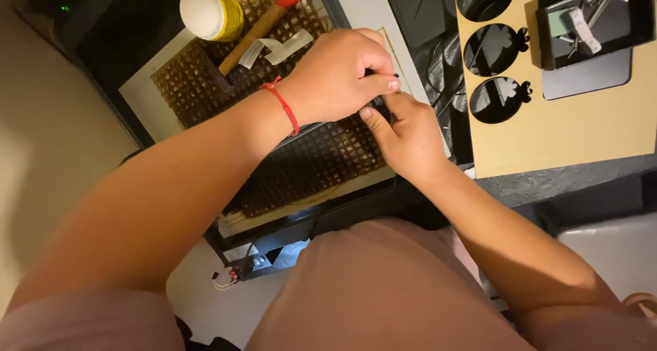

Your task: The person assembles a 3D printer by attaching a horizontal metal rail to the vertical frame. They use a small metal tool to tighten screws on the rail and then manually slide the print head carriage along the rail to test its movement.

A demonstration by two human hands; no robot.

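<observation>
My left hand, with a red string bracelet at the wrist, sits just above the middle of the frame, its fingers curled in and pinched together on a small dark piece that barely shows between my fingertips; I cannot make out what the piece is. My right hand lies just below and to the right of it, touching it, thumb pressed up against the same spot and the other fingers folded under, so I cannot tell how much of the piece this hand grips.

Both hands work over a brown honeycomb grid panel set in a pale frame, which runs from the upper left down to the centre. At the top of the frame, on that grid, stand a round yellow container with a white lid and a wooden-handled tool with a red head. To the right lies a tan board with black round cut-outs, and in the upper right corner a black tray of small metal parts.
</observation>
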